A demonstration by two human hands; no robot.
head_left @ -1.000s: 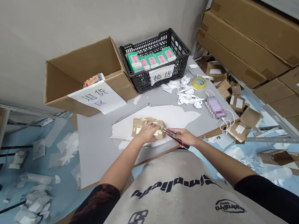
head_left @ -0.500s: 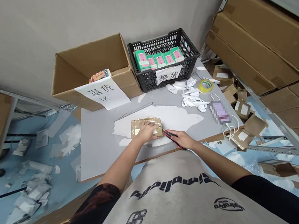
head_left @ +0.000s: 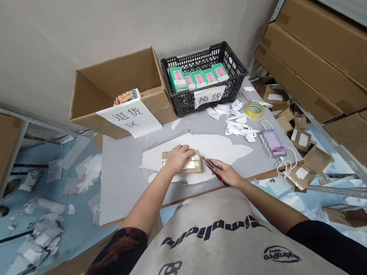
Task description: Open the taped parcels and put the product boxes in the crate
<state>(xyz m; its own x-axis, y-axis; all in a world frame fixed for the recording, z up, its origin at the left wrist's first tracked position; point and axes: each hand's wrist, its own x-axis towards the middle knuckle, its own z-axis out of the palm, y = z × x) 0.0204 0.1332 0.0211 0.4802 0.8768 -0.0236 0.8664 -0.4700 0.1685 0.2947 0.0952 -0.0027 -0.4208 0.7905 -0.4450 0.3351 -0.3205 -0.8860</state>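
Observation:
A small cardboard box (head_left: pixel 196 165), sealed with shiny tape, lies flat on a torn white sheet (head_left: pixel 226 151) on the table. My left hand (head_left: pixel 179 157) rests over its top with bent fingers, gripping it and hiding part of the upper face. In my right hand (head_left: pixel 229 174) is a red and black utility knife (head_left: pixel 212 168), its tip pointing toward the box's right end. A small gap separates the knife from the box.
Behind stand a large open carton (head_left: pixel 89 124) and a black plastic crate (head_left: pixel 181 107) holding several green-and-pink boxes (head_left: pixel 199 78). Crumpled paper (head_left: pixel 238 126), a tape roll (head_left: pixel 254 110) and a phone with a cable (head_left: pixel 272 142) lie at the right. Shelves flank the table (head_left: pixel 120 190).
The knife has drawn back from the box's right end and now sits apart from it. My left hand has shifted on the box top, and the box lies turned slightly differently.

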